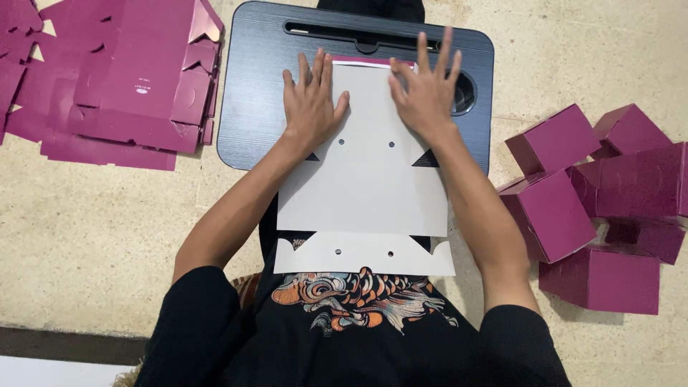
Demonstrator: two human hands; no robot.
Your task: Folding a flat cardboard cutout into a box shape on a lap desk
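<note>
A black printed shirt (358, 315) is being seen nearest the lens, and over its upper edge the near flap of a die-cut cardboard blank (365, 186) is being left to overhang, white side up. The rest of the blank is being supported on a black lap desk (247, 107), the landmark for all positions given here; its far edge, where a strip of magenta is showing, is being laid close to the desk's far slot. The blank is being pinned flat near that far edge by both hands, probably so that a crease can be pressed. The left hand (309, 104) is being held fully open, palm down, fingers fanned and gripping nothing, over the blank's far left part. The right hand (424, 97) is likewise being spread flat and empty on the far right part, just beside the desk's round recess (464, 93). To the left of the desk, a stack of flat magenta blanks (107, 79) is being kept on the beige floor (93, 229), within easy reach. To the right of the desk, folded magenta boxes (595, 208) are being gathered in a loose cluster, well apart from the flat stock, seemingly so that finished and unfinished pieces are being kept separate.
</note>
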